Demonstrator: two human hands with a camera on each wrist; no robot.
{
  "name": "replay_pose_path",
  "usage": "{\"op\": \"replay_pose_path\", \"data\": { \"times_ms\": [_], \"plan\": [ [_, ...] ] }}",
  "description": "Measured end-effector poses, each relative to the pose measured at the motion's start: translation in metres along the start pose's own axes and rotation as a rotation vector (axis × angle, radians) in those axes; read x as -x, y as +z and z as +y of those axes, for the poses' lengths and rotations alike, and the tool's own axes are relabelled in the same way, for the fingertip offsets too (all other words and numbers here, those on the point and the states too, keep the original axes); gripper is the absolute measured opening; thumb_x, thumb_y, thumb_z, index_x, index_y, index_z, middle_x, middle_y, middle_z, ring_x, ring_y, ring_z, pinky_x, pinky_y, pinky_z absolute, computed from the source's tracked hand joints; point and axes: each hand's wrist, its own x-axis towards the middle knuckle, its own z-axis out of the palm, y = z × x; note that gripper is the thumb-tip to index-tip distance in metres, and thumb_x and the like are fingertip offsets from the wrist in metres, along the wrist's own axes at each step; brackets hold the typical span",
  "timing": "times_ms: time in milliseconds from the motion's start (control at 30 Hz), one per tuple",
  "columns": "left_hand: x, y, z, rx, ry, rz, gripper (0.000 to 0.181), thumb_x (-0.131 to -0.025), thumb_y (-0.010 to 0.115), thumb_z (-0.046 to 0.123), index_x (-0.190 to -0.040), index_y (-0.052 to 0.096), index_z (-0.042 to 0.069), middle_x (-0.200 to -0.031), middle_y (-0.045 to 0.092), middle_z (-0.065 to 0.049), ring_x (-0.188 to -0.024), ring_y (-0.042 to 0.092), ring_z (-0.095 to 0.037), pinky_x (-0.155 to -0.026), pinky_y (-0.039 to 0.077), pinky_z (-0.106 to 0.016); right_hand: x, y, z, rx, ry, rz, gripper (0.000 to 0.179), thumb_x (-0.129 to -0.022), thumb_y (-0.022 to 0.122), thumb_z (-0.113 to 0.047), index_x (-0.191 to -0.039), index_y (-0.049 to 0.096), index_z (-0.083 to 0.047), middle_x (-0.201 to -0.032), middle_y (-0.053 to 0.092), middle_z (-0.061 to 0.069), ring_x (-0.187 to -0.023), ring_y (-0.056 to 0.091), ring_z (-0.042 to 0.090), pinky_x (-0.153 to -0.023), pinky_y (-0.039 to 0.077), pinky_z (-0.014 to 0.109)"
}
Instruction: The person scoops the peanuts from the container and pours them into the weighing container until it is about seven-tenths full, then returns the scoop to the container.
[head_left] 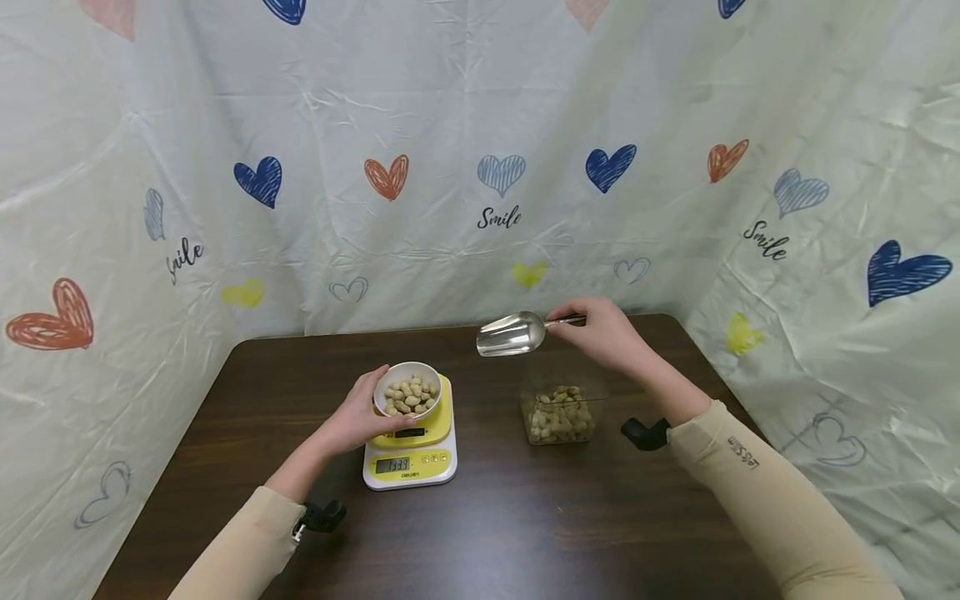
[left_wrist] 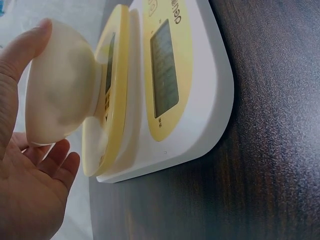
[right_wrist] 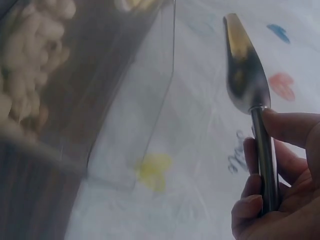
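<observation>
A small white bowl (head_left: 408, 365) of pale nuts (head_left: 412, 395) is at the yellow platform of a yellow-and-white kitchen scale (head_left: 448, 468). My left hand (head_left: 358, 417) holds the bowl from the left side, thumb at the near rim and fingers around the far side. The left wrist view shows the bowl's outer wall (left_wrist: 65, 82) between thumb and fingers, its foot right at the platform. Higher up on the right, my right hand (head_left: 602, 333) grips the handle of a shiny metal scoop (head_left: 512, 335). No nuts show in the scoop's bowl, which points left.
Below the right hand stands a clear, open-topped box (head_left: 528, 417) with more pale nuts (head_left: 561, 415) in it. Everything stands on a dark wooden table (head_left: 510, 525). A white curtain (head_left: 435, 83) with printed hearts hangs behind and at the sides.
</observation>
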Motion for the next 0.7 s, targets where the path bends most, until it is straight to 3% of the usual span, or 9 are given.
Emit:
{"op": "replay_pose_path", "data": {
  "times_ms": [467, 700],
  "plan": [
    [-0.001, 0.002, -0.001, 0.009, -0.016, 0.003, 0.119, -0.076, 0.090, 0.048, -0.162, 0.020, 0.005, -0.159, 0.024, -0.022, -0.139, 0.035, -0.038, -0.112, 0.032, -0.058, 0.043, -0.045, 0.039, 0.047, 0.021, 0.106, 0.032, -0.102, 0.066, -0.036, -0.120, 0.074, -0.011, -0.127, 0.065, 0.011, -0.110, 0.064, 0.031, -0.087, 0.052, 0.050],
    [0.000, 0.002, -0.001, 0.013, -0.021, -0.001, 0.120, -0.076, 0.089, 0.050, -0.162, 0.019, 0.006, -0.159, 0.024, -0.022, -0.139, 0.035, -0.038, -0.112, 0.032, -0.058, 0.055, -0.054, 0.054, 0.157, 0.001, 0.096, 0.028, -0.101, 0.068, -0.034, -0.114, 0.077, -0.010, -0.116, 0.067, 0.012, -0.103, 0.062, 0.030, -0.084, 0.050, 0.049]
  ]
}}
